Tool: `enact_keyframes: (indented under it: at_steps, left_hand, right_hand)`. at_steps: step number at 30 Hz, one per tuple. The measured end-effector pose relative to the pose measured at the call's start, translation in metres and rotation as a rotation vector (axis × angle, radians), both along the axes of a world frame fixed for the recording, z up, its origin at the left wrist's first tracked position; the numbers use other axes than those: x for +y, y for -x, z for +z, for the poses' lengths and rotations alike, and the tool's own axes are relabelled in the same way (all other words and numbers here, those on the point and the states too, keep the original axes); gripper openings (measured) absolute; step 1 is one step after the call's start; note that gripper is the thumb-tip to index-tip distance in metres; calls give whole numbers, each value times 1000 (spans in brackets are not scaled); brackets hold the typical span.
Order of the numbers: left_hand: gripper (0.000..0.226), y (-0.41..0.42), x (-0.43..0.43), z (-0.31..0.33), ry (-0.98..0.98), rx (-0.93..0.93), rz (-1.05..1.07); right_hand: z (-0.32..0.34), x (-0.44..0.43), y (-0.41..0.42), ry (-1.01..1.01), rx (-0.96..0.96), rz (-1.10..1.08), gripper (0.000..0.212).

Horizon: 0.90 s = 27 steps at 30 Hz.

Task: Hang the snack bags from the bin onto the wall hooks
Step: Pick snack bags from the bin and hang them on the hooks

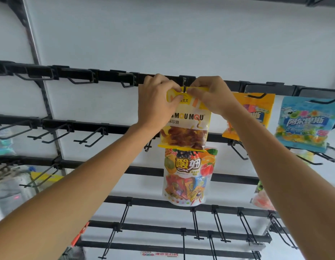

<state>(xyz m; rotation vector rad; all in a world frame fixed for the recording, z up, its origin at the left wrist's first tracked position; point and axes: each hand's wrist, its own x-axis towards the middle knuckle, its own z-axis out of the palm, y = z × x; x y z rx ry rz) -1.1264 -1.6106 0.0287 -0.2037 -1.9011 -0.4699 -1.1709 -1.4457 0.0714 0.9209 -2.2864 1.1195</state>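
We count two bare hands: one left hand and one right hand. Four snack bags show plainly: one yellow gummy bag with a clear window, one white fruit-printed pouch, one orange packet and one blue candy bag. We make out at least six black horizontal metal rails.

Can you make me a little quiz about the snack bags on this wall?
1. True or false: the left hand and right hand both hold the top of the yellow plastic snack bag.
2. What hangs just below it? A) white fruit-printed candy bag B) green bottle C) red box
3. Fill in: the blue plastic snack bag hangs to the yellow bag's ___.
Key: 1 true; 2 A; 3 right.
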Motion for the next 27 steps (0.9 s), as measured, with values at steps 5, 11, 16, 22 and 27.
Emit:
enact_keyframes:
  at_steps: [5, 11, 16, 22, 27]
  left_hand:
    - [17, 11, -7, -5, 32, -47, 42]
    - [29, 27, -12, -10, 148, -105, 41]
    - [32, 29, -15, -17, 244, -143, 67]
    - [34, 28, -12, -19, 277, -206, 76]
    - [37, 17, -6, -20, 289, -273, 63]
  right_hand:
    - [-5, -8, 15, 14, 19, -82, 13]
    - [-11, -18, 30, 20, 56, -196, 12]
    - [-14, -21, 39, -18, 101, -273, 16]
    - [-19, -19, 40, -28, 143, -374, 41]
    - [-33, -10, 29, -55, 32, -413, 53]
